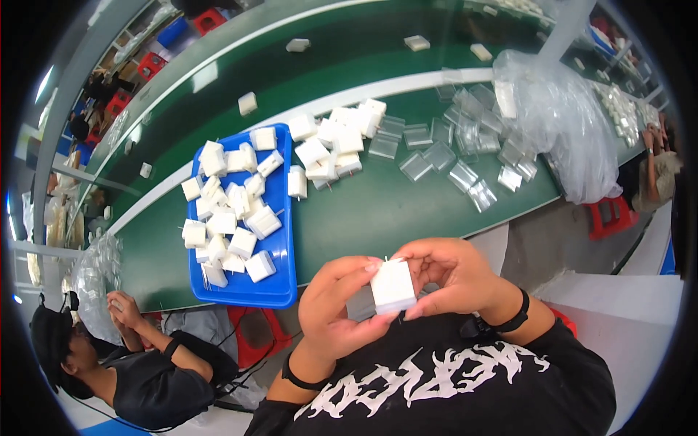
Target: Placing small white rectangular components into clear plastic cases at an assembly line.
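Between both hands, in front of my chest, is a small white block-shaped plastic case (pixel 393 285) with a paler strip along its lower edge and a thin pin at its top. My left hand (pixel 331 301) grips its left side with thumb and fingers. From the other side my right hand (pixel 454 280) pinches it, thumb at the lower corner and fingers by the top. Beyond my left hand, a blue tray (pixel 287 240) on the green table holds many similar white cases (pixel 222 218), some showing clear covers and pins.
More white cases (pixel 342 134) are heaped right of the tray. Clear plastic covers (pixel 438 155) lie scattered farther right, beside a big clear plastic bag (pixel 560 116). A conveyor belt (pixel 349 62) behind carries a few cases. A co-worker (pixel 145 370) sits at left; red stools (pixel 254 334) stand below.
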Available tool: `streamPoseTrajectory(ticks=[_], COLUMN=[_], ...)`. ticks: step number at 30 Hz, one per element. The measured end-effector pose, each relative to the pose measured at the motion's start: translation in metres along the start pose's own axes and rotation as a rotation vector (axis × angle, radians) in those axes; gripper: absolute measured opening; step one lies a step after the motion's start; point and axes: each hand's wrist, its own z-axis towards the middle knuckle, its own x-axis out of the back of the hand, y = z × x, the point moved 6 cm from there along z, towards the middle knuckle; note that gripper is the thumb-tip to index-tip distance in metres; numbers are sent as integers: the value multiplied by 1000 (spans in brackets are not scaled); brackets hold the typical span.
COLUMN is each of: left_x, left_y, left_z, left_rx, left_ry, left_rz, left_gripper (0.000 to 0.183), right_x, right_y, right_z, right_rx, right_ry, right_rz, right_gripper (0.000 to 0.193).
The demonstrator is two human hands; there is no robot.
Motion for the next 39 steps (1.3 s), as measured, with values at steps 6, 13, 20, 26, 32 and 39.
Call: streamPoseTrajectory(ticks=[6,13,20,26,32,39], left_x=[-7,-11,-5,-1,6,12], left_y=[-47,-65,-78,-70,-54,-46], left_z=[-27,-43,-52,-45,-44,-40], left_rx=[589,538,561,448,361,434], left_ry=[62,-180,-185,-275,-335,-278], left_rz=[-184,-70,-199,-45,-26,-182], left_gripper=[103,80,58,52,47,54], right_x=[52,122,127,123,122,105], right_y=[1,-83,-77,-53,-49,-78], right_z=[10,99,86,129,142,125], right_rx=[-246,-87,-219,105,-275,37], right_ry=[275,661,501,196,196,354], right_rz=[-117,-227,-1033,-1695,-1662,-1648], right_gripper=[69,107,49,53,54,52])
